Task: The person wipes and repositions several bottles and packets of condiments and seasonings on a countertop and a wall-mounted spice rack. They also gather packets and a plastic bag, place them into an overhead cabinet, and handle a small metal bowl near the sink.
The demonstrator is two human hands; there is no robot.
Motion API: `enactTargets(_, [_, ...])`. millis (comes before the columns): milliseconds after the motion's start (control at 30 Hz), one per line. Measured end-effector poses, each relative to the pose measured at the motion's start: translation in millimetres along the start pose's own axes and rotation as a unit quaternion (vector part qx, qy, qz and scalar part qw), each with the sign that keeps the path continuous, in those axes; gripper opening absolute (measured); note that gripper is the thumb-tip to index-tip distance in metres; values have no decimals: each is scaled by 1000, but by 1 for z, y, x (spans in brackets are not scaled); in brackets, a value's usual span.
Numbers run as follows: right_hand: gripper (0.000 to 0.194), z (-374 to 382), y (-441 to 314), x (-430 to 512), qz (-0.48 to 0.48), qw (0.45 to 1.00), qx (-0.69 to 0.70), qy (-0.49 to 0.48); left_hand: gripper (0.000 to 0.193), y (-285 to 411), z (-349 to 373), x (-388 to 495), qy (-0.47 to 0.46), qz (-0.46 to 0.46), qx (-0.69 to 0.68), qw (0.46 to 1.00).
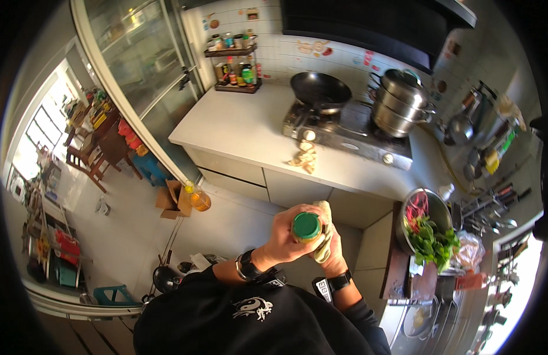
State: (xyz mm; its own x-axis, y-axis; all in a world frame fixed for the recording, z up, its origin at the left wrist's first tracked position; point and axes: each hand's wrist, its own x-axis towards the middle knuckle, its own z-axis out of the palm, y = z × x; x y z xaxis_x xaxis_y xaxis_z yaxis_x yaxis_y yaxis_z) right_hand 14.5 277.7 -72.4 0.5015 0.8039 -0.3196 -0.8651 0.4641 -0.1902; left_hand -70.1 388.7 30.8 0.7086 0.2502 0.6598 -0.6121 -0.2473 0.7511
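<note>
Wrapped around a jar with a green lid (pixel 306 225), my left hand (pixel 282 233) holds it upright in front of my chest. My right hand (pixel 332 253) grips a pale, crumpled cloth (pixel 325 230) against the jar's right side. The jar's body is mostly hidden by my fingers. Beyond my hands, on the white counter (pixel 247 120), lies a crumpled pale cloth or peel-like heap (pixel 306 159), with a small round white thing (pixel 309 135) at the stove's edge.
A gas stove (pixel 353 128) bears a black wok (pixel 321 88) and a steel steamer pot (pixel 399 104). A two-tier rack (pixel 231 52) holds several bottles. To the right, a metal bowl (pixel 404 239) holds leafy greens (pixel 429 244). An oil jug (pixel 199 199) and cardboard box (pixel 169 202) stand on the floor.
</note>
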Motion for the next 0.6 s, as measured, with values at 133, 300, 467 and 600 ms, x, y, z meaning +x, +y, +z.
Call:
enactTargets(133, [45, 37, 59, 51, 97, 992, -30, -74, 20, -4, -87, -5, 63, 12, 15, 998])
enactTargets(300, [54, 59, 140, 139, 263, 960, 31, -86, 14, -26, -207, -9, 175, -37, -136, 974])
enactTargets(467, [53, 69, 207, 218, 328, 943, 48, -32, 15, -33, -300, -4, 205, -20, -102, 973])
enactTargets(600, [46, 90, 226, 239, 177, 937, -274, -128, 17, -31, -346, -6, 224, 14, -59, 973])
